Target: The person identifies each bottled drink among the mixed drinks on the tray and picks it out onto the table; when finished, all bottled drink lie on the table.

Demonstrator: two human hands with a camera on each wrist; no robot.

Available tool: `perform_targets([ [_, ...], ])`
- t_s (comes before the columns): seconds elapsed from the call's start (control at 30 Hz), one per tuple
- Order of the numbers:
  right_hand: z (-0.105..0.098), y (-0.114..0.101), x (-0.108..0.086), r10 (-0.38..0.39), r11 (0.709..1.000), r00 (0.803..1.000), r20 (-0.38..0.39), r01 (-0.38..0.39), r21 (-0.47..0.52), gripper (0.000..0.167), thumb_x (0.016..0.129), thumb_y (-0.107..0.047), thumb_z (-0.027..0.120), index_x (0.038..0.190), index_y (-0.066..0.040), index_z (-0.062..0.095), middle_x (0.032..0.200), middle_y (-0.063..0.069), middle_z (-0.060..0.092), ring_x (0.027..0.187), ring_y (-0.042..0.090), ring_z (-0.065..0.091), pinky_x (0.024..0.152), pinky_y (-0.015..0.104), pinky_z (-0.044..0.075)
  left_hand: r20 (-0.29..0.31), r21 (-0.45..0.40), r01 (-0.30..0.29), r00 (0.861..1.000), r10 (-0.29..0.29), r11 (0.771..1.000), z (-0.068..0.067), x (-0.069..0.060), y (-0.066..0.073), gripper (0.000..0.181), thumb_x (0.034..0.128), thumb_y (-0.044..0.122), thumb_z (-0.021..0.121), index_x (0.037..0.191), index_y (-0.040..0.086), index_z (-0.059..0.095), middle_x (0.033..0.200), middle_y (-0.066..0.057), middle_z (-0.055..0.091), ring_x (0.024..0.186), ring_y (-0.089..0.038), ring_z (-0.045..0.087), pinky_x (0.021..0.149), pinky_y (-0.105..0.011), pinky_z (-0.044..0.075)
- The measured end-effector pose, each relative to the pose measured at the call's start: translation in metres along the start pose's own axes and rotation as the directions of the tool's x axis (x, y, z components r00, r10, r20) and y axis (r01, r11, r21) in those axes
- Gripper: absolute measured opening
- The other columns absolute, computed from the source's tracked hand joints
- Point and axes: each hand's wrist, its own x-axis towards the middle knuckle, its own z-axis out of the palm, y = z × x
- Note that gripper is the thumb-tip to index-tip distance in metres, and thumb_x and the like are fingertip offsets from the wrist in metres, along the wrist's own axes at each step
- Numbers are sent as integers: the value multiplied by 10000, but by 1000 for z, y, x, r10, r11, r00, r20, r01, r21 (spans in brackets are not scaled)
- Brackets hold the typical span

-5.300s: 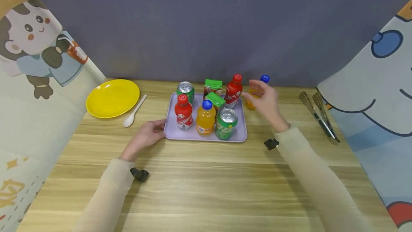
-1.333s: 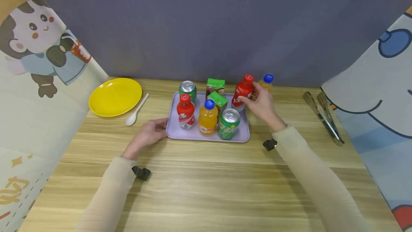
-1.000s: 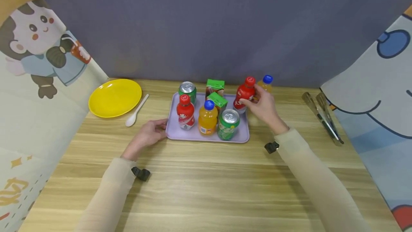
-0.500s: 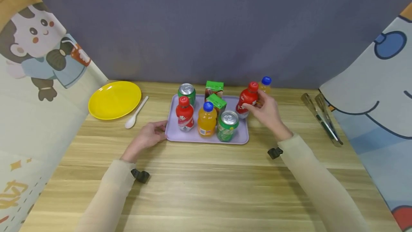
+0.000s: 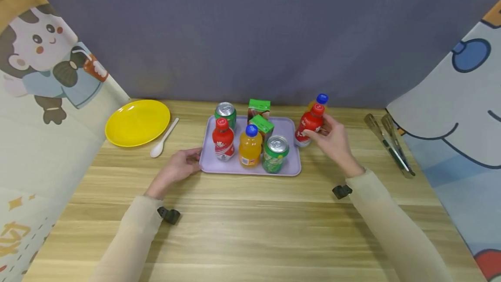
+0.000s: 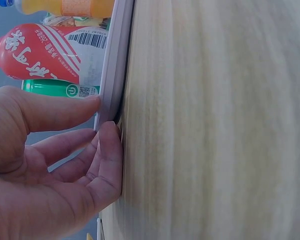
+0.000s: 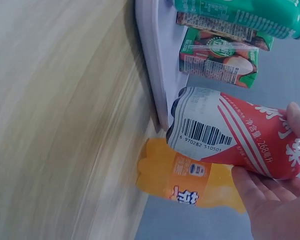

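A lilac tray (image 5: pixel 291 160) bears several drinks. At its left edge, my left hand (image 5: pixel 178 169) pinches the rim, thumb on top and fingers curled at the underside in the left wrist view. My right hand (image 5: pixel 333 142) grips a red drink bottle (image 5: pixel 308 128), leaning slightly, at the tray's right edge. In the right wrist view the bottle's base (image 7: pixel 185 120) is beside the rim. Behind it stands an orange juice bottle (image 7: pixel 190 175) with a blue cap, partly hidden in the head view. On the tray stand another red bottle (image 5: pixel 223 140) and an orange juice bottle (image 5: pixel 250 147).
Green cans (image 5: pixel 275 156) and juice boxes (image 5: pixel 259 108) also stand on the tray. To the left lie a yellow plate (image 5: pixel 137 123) and a white spoon (image 5: pixel 164 138). Metal tongs (image 5: pixel 389 145) lie at the right. A grey wall panel (image 5: pixel 250 34) rises behind the table.
My right hand, empty at first beside the orange bottle, took hold of the red bottle and moved it right and nearer, from the tray's back right to its right edge. My left hand stayed put.
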Motion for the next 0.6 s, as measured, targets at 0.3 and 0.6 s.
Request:
perform_targets([
  [0.3,-12,4,-7,2,1000,1000,-29,-2,-9,593,777,-102,796,1300,9,538,1170,197,620,998,304,622,753,200,507,1,8,0,1000,0,1000,1,-1,0,559,842,64,668,1364,-28,490,1101,-166,621,810,-206,585,669,-304,493],
  [0.6,-25,-15,-16,-34,999,998,-46,33,-34,576,775,-1,771,1289,77,522,1144,269,610,974,360,618,737,181,504,6,-8,7,1000,-7,1000,1,-1,0,571,839,54,669,1371,-30,480,1095,-171,619,785,-198,578,658,-291,494],
])
